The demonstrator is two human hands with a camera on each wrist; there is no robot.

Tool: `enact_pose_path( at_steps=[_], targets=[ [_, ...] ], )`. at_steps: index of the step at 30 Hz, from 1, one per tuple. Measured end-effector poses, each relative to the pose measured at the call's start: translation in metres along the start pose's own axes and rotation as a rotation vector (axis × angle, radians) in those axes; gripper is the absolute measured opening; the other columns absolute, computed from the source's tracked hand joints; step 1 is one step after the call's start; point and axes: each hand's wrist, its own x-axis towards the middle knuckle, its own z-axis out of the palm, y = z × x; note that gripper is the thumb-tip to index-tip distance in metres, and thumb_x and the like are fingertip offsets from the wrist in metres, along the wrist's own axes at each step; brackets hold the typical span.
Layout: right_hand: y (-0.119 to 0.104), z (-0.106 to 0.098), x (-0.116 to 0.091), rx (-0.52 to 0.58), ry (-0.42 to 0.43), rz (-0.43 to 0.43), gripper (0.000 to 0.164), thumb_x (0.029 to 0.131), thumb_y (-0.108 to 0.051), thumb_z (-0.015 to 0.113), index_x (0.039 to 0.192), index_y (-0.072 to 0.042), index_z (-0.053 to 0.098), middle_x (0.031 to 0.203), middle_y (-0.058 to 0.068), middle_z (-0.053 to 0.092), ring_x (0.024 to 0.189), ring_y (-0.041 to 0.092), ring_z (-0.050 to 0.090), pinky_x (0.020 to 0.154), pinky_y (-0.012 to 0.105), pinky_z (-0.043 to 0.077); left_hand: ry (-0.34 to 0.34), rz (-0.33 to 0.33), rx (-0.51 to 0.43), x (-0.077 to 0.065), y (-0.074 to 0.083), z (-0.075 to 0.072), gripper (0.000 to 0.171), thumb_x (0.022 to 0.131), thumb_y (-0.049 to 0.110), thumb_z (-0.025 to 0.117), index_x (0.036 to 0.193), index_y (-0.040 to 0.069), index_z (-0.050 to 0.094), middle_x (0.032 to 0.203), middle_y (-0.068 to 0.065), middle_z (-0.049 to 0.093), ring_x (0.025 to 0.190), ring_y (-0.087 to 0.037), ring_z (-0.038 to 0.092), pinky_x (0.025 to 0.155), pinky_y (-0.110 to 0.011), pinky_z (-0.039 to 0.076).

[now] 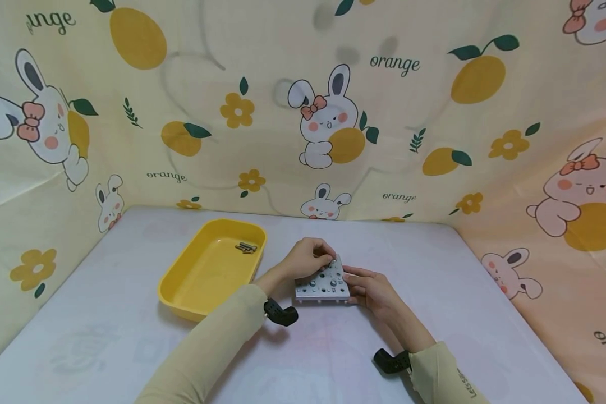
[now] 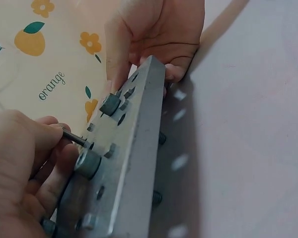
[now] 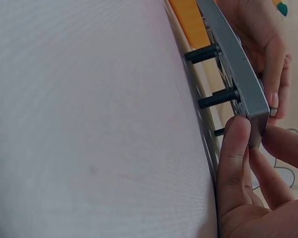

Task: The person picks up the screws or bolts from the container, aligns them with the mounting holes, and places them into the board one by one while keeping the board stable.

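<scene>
A silver metal plate (image 1: pixel 323 293) with several holes is held just off the white table, tilted. Several bolts sit in it, their heads on the upper face and their threaded ends (image 3: pixel 218 98) poking out below in the right wrist view. My left hand (image 1: pixel 303 261) pinches a thin screw (image 2: pixel 75 138) between thumb and fingers, its tip at a hole beside a large bolt head (image 2: pixel 87 163). My right hand (image 1: pixel 376 292) grips the plate by its right edge, thumb and fingers on opposite faces.
A yellow tray (image 1: pixel 179 308) stands to the left of the plate, with several loose screws (image 1: pixel 246 247) near its far right corner. The white table (image 1: pixel 303 359) backs onto a printed curtain (image 1: pixel 262 151) with rabbits and oranges.
</scene>
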Motion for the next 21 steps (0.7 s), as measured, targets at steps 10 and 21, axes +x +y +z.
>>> enact_pose_path(
  at_steps=[10, 21],
  targets=[
    [0.0007, -0.0002, 0.0015, -0.002, 0.006, 0.008, 0.044, 0.091, -0.012, 0.07, 0.134, -0.005, 0.06, 0.11, 0.015, 0.069, 0.078, 0.018, 0.066, 0.06, 0.026, 0.054, -0.022, 0.012, 0.072, -0.0036, 0.0028, -0.0039, 0.009, 0.093, 0.007, 0.064, 0.096, 0.009, 0.072, 0.091, 0.004, 0.068, 0.085, -0.011, 0.058, 0.08, -0.026, 0.048],
    [-0.0006, 0.0008, -0.0003, -0.011, 0.014, 0.029, 0.044, 0.092, -0.013, 0.07, 0.134, -0.006, 0.06, 0.112, 0.014, 0.069, 0.08, 0.019, 0.065, 0.061, 0.027, 0.054, -0.018, -0.016, 0.082, -0.0069, 0.008, -0.0079, 0.012, 0.092, 0.008, 0.064, 0.096, 0.009, 0.075, 0.089, 0.006, 0.069, 0.083, -0.012, 0.059, 0.079, -0.026, 0.049]
  ],
)
